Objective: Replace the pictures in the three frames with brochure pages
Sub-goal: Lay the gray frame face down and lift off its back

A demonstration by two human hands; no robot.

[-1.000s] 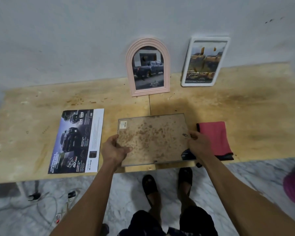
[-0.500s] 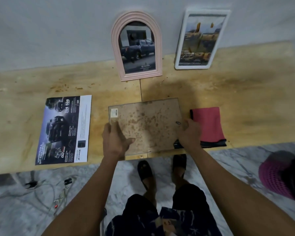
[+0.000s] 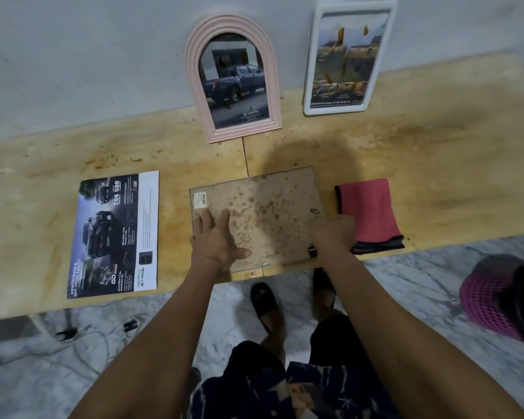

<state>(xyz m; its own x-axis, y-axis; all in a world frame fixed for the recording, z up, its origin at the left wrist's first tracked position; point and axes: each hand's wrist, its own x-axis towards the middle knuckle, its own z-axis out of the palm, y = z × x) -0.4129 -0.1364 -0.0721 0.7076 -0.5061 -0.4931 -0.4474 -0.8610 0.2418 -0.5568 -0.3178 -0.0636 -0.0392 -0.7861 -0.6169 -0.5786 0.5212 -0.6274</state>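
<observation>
Lowered since the earlier frames, the third frame (image 3: 263,216) now lies face down on the table (image 3: 436,164), near edge, between brochure page (image 3: 115,234) at left and red cloth (image 3: 366,210) at right. Against the far wall lean an arched pink frame (image 3: 233,80) and a white frame (image 3: 348,55), both apparently already holding brochure pages. Left hand (image 3: 215,240) rests flat, fingers spread, on the stained backing. Right hand (image 3: 333,234) has its fingers curled at the right edge, beside a small clip (image 3: 314,211); whether it grips anything cannot be told. Step in hand, by judgement: opening the last frame. Next, clips must be released and the backing lifted off.
</observation>
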